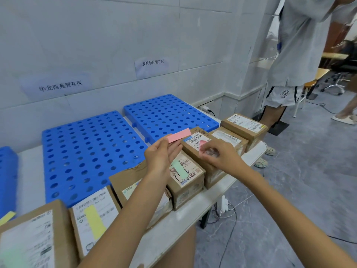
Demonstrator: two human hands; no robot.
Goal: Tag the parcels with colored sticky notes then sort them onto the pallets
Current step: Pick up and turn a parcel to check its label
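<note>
My left hand (161,157) holds a pad of pink sticky notes (179,135) above the row of cardboard parcels. My right hand (216,153) pinches a single pink note (202,145) against the label of a brown parcel (195,149). In front of it a smaller parcel (185,180) carries a green note (179,169). Nearer me, another parcel (92,217) bears a yellow note (94,221). Two blue perforated pallets, one on the left (87,151) and one on the right (168,115), lie on the white table behind the parcels.
Two more parcels (243,126) stand at the table's right end. Part of a third blue pallet (7,171) shows at the far left. A person (293,64) stands close to the table's right corner. Paper signs hang on the wall above the pallets. Cables lie on the floor.
</note>
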